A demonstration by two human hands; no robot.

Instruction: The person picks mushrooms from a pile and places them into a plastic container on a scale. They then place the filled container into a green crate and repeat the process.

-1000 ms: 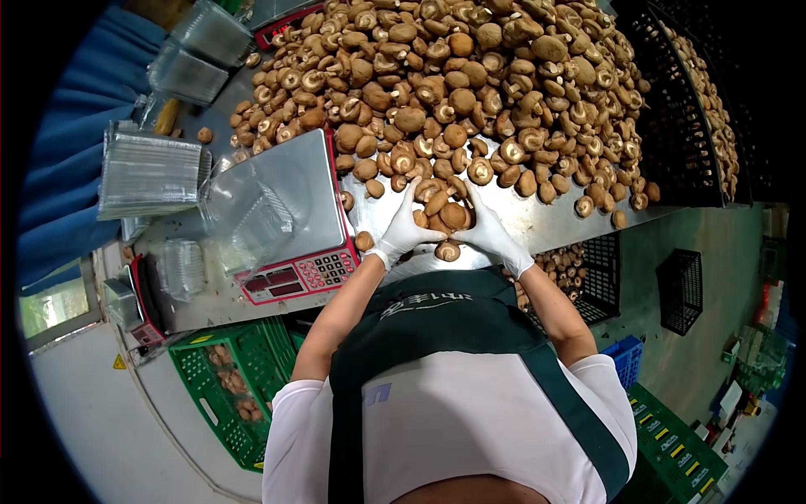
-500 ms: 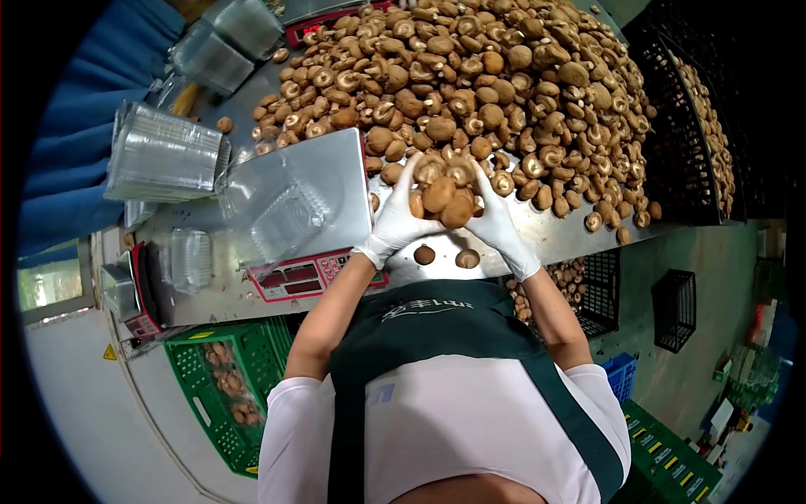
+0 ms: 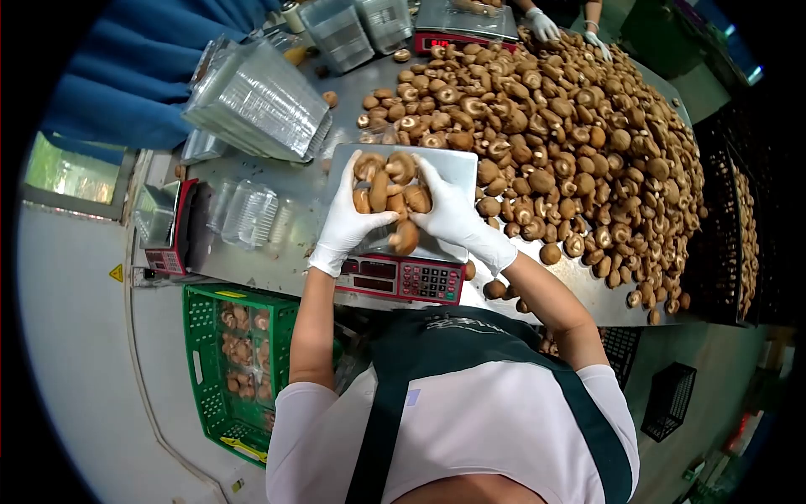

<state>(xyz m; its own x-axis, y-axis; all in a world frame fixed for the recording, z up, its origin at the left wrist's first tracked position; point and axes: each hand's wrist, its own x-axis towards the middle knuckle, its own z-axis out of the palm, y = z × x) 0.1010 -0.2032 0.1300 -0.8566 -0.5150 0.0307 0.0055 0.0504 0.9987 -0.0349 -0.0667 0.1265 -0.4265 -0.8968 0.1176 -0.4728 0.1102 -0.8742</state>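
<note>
My left hand (image 3: 346, 220) and my right hand (image 3: 451, 212), both in white gloves, are curved around a cluster of shiitake mushrooms (image 3: 398, 198) from either side. The cluster is over the metal platform of a red digital scale (image 3: 457, 168). One mushroom (image 3: 404, 238) is low between my hands, slightly blurred. A clear plastic tray was on this platform; my hands and the mushrooms cover most of that spot now. Beside my right hand, a large heap of loose shiitake (image 3: 571, 160) spreads over the metal table (image 3: 294, 267).
Stacked clear trays (image 3: 260, 97) stand left, with loose trays (image 3: 252, 214) nearer. A green crate (image 3: 201, 370) below holds packed mushrooms. Across the table are another scale (image 3: 466, 34) and another person's gloved hands (image 3: 544, 25). A black crate (image 3: 718, 244) stands right.
Both my hands have carried the mushrooms left, from the bare table beside the heap to above the scale platform. The view has shifted, and another person's hands now show at the far side.
</note>
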